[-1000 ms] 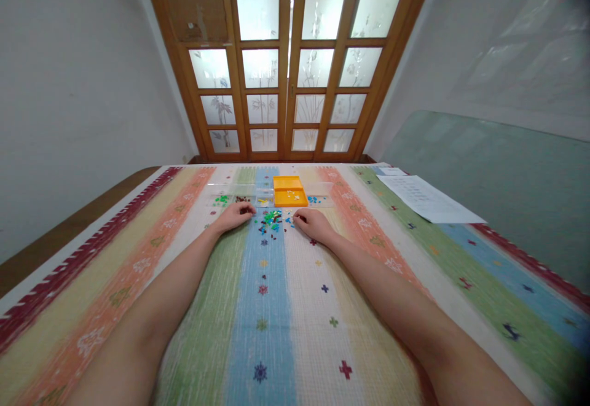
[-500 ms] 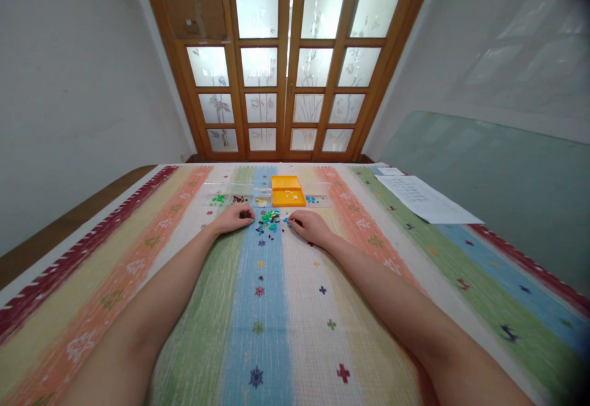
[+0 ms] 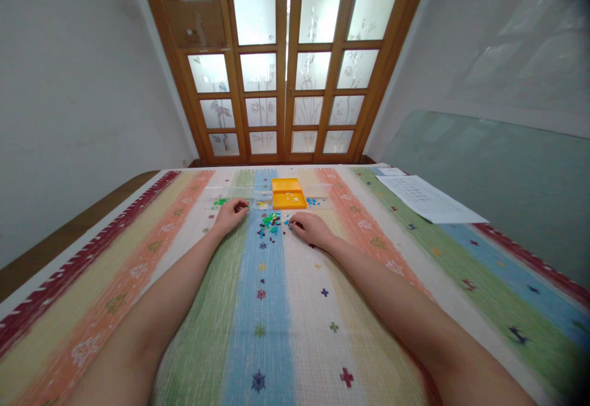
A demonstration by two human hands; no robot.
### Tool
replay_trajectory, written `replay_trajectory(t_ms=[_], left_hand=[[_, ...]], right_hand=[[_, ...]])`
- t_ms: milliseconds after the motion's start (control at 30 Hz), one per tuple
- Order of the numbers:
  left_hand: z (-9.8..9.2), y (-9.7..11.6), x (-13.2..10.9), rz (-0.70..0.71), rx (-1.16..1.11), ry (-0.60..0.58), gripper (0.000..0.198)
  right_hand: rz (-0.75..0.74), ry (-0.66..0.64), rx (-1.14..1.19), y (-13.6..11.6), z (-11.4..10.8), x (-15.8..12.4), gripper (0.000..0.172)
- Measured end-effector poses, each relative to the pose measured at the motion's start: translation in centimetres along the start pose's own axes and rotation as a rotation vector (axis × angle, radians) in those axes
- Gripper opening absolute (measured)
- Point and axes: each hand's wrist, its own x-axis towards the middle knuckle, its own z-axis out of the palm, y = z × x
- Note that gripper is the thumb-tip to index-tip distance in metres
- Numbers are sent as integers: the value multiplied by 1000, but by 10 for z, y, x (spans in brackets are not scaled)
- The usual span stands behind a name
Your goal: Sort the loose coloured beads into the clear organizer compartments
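A loose pile of small green, blue and dark red pieces point(image 3: 271, 223) lies on the striped cloth between my hands. My left hand point(image 3: 232, 216) is over the clear case that held dark red pieces in view before, its fingers pinched on something too small to make out. Just right of the pile, my right hand point(image 3: 308, 228) rests low with fingers pinched; what they hold is hidden. Behind the pile stands an open yellow box point(image 3: 289, 201) with white pieces inside. Green pieces point(image 3: 219, 203), yellow pieces point(image 3: 262, 204) and blue pieces point(image 3: 314, 201) sit in clear compartments beside it.
The striped tablecloth point(image 3: 271, 344) covers the table. Printed paper sheets point(image 3: 428, 200) lie at the right, near a pale green glass panel point(image 3: 498, 179). Wooden doors with frosted panes point(image 3: 286, 108) stand beyond the table's far edge.
My left hand has moved away from the pile, up and slightly left, and now covers the dark red pieces' compartment. My right hand has barely moved. The view has tilted slightly.
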Motion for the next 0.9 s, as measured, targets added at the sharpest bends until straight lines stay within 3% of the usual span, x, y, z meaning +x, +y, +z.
replay_trajectory(t_ms=[267, 567, 700, 900], left_hand=[[-22, -9, 6, -167, 80, 350, 24], [-42, -28, 8, -323, 155, 529, 28], [-40, -26, 7, -299, 68, 532, 43], [-31, -13, 5, -200, 136, 389, 35]], right_hand=[[-16, 6, 22, 6, 4, 0, 15], [-15, 4, 33, 5, 3, -1, 17], [5, -3, 61, 5, 3, -1, 21], [-14, -18, 36, 0, 0, -1, 16]])
